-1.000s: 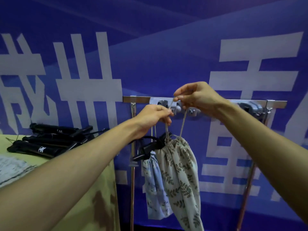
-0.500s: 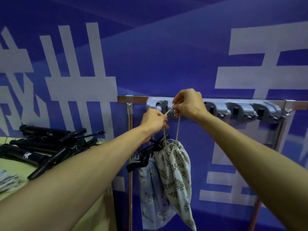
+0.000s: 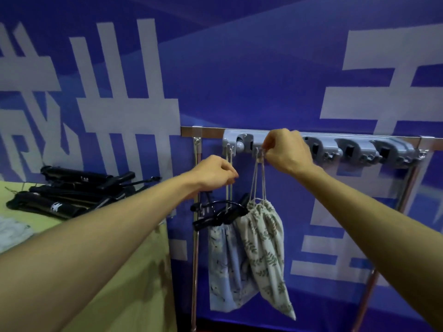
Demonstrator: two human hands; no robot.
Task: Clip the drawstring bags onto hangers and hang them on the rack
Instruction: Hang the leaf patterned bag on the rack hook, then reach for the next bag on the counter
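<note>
The cream, leaf-printed drawstring bag (image 3: 263, 245) hangs gathered beside a pale blue bag (image 3: 225, 264). The right hand (image 3: 286, 152) pinches its cord (image 3: 260, 178) at the rack (image 3: 359, 149). The left hand (image 3: 213, 173) is closed on the other cord (image 3: 229, 188).

Both arms outstretched, left hand (image 3: 214, 172) and right hand (image 3: 286, 149) seemingly pinched

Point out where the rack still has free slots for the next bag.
Free: the three grey holders right of the right hand. Crowded: the left end, where the leaf-print bag and blue bag hang side by side under both hands, with the left hand on the strings.
</note>
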